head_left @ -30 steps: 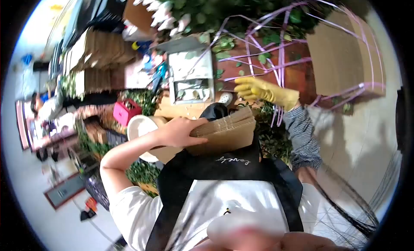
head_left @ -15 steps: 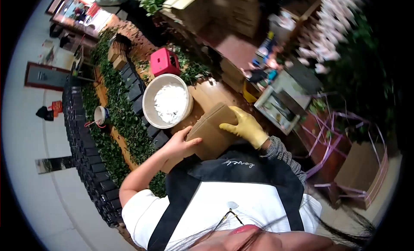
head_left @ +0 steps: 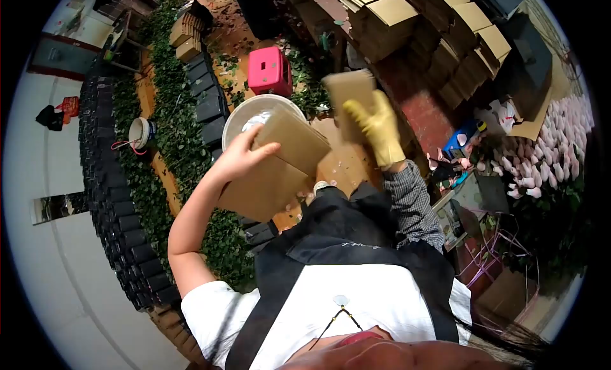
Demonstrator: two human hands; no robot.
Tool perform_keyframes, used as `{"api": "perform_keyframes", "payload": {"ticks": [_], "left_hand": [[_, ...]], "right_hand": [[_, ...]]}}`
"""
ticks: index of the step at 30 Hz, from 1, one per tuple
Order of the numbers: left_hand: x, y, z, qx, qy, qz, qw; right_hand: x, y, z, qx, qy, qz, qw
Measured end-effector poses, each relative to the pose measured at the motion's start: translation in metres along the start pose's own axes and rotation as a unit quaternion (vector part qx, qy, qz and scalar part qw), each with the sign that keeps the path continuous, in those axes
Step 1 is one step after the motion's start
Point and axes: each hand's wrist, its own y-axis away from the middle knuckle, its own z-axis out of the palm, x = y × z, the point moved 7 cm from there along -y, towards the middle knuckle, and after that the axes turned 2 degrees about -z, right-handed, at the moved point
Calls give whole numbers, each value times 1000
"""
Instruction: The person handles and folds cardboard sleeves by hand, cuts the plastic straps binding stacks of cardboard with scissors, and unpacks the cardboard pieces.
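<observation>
My bare left hand (head_left: 238,157) is closed on flat brown cardboard pieces (head_left: 277,173), which overlap the near side of a white bucket (head_left: 230,129). White contents show inside the bucket. To the right, my right hand (head_left: 382,128), in a yellow glove, grips a separate cardboard piece (head_left: 350,93). This piece is slightly blurred and stands apart from the ones in my left hand. Glove fingers lie across its right side; its far face is hidden.
A pink stool (head_left: 268,71) stands beyond the bucket. Stacked cardboard (head_left: 382,23) is at the upper right, pale pink flowers (head_left: 547,157) at the far right. Green leaves (head_left: 175,109) and rows of black containers (head_left: 130,233) run along the left.
The view has swung right. My right hand, empty in the oldest frame, then touched the cardboard at my left hand; now it holds one piece away from the others.
</observation>
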Motion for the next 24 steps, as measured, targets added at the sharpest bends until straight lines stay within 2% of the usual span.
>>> {"api": "perform_keyframes", "payload": {"ticks": [1, 3, 4, 5, 7, 9, 11, 13, 14, 15, 16, 17, 19, 23, 24], "left_hand": [[-12, -13, -14, 49, -22, -2, 999], [6, -31, -27, 32, 40, -5, 999], [8, -45, -35, 38, 40, -7, 998], [3, -62, -37, 20, 28, -38, 999], [-6, -84, -24, 6, 18, -75, 997], [9, -114, -25, 37, -70, 20, 997], [46, -128, -14, 12, -74, 5, 997], [49, -144, -13, 13, -85, 43, 995], [76, -143, -8, -18, -89, 31, 995], [93, -144, -6, -2, -112, 57, 992], [97, -150, 1, -10, -68, 61, 996], [101, -156, 7, -19, -24, 65, 997], [101, -168, 15, -21, -21, 36, 999], [88, -190, 17, -66, -21, -22, 997], [73, -189, 19, -131, -2, -76, 989]], "right_hand": [[-27, -8, -21, 67, -7, 44, 997], [-13, -45, -44, 57, -48, -64, 995], [-20, -58, -29, -89, -116, -50, 988], [-16, -58, -16, -180, -190, 18, 965], [-17, -58, 5, -263, -149, 43, 952], [-29, -77, 15, -277, 7, -61, 959], [-63, -96, 18, -282, 125, -170, 936], [-52, -118, 6, -259, 126, -267, 920], [-46, -124, 3, -339, -23, -132, 931], [-40, -122, 2, -406, -169, 15, 898], [-38, -128, 4, -450, -172, 12, 876], [-38, -134, 1, -453, -133, -16, 881], [-28, -142, 1, -473, -127, -17, 872], [-6, -152, 4, -537, -136, 71, 829], [5, -152, 1, -515, -125, 89, 843]]}}
